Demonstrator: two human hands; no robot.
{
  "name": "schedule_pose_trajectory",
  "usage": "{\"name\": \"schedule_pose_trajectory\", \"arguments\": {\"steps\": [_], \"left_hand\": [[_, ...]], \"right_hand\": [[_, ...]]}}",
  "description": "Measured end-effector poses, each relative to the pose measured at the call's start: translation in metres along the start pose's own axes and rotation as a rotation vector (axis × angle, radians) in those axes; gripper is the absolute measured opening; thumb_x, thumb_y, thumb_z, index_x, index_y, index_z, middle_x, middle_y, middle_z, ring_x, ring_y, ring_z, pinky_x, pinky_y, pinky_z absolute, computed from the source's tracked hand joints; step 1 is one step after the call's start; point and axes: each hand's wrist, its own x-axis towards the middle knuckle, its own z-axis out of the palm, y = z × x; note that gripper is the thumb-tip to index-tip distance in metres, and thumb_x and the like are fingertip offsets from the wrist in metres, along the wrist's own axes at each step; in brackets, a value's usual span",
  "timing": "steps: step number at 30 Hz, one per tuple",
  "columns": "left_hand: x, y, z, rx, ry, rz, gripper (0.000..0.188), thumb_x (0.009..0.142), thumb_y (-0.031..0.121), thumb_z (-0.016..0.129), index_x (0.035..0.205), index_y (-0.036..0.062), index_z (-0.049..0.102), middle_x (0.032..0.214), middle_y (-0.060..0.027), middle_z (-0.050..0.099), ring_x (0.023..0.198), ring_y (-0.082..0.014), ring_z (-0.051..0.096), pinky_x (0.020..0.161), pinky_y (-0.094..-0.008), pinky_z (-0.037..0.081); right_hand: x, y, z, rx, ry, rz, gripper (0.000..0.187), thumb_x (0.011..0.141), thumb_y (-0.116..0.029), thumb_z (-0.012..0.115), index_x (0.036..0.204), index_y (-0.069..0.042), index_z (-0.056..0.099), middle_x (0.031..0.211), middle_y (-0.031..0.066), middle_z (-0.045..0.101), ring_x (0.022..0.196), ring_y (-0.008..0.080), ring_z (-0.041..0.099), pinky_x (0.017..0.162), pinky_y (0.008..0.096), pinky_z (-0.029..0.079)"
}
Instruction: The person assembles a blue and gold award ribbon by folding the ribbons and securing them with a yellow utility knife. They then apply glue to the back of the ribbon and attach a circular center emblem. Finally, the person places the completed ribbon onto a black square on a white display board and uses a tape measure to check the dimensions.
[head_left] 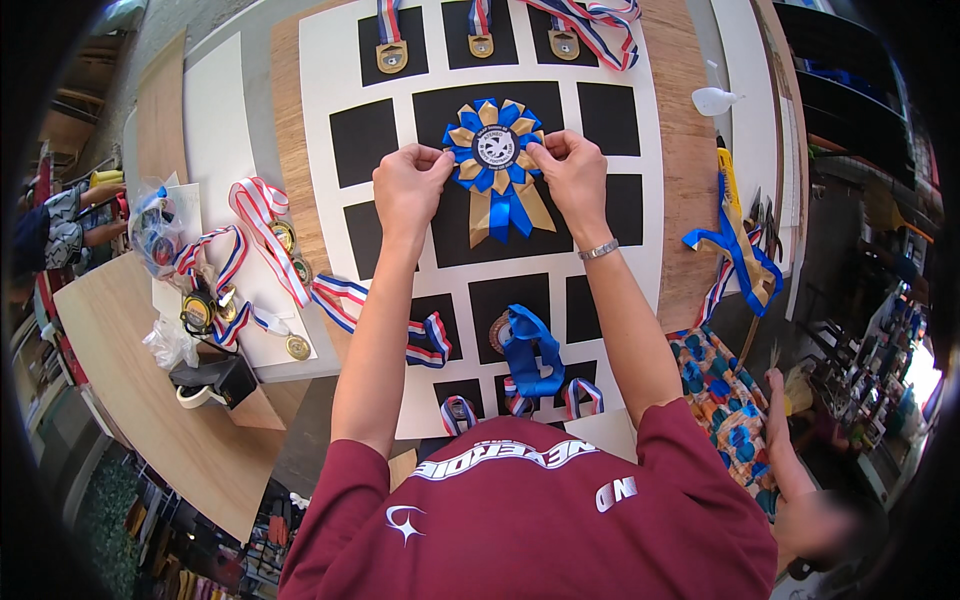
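A blue and gold rosette (495,147) with a round white centre and hanging tails is held between my two hands. My left hand (412,185) pinches its left edge, and my right hand (575,175) pinches the right edge. Behind it lies a large white mat board (405,100) with black rectangular windows; the rosette is over the big central one. Three gold medals on striped ribbons, one of them a medal (392,56), sit in the top windows. Toward my body are a blue ribbon medal (533,352) and several striped ribbon medals (458,412).
On the left are striped ribbon medals (265,235), a plastic bag (157,235) and a black box (215,380). Along the right lie a blue and gold ribbon (745,262), a yellow cutter (727,175) and a white bottle (713,100). Another person (790,460) is at lower right.
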Motion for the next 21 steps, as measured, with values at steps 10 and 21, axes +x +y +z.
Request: {"name": "schedule_pose_trajectory", "arguments": {"steps": [10,21], "left_hand": [[-0.0010,-0.0001,0.0004,0.008,0.023,0.041,0.025,0.093,0.022,0.084,0.094,-0.0024,0.081,0.077,-0.0068,0.077,0.064,-0.0096,0.070,0.060,-0.0241,0.057],[-0.0035,0.0067,-0.0023,0.043,0.003,-0.008,0.023,0.094,0.024,0.081,0.097,0.0019,0.083,0.084,-0.0117,0.081,0.073,-0.0175,0.078,0.072,-0.0309,0.062]], "right_hand": [[-0.0006,-0.0022,-0.0002,-0.022,0.012,-0.032,0.024,0.091,-0.018,0.084,0.094,0.005,0.076,0.078,0.0133,0.076,0.069,0.0193,0.074,0.066,0.0316,0.057],[0.0002,-0.0018,-0.0001,-0.014,-0.001,-0.011,0.027,0.092,-0.021,0.085,0.095,0.005,0.076,0.079,0.0132,0.076,0.070,0.0184,0.074,0.067,0.0312,0.058]]}}
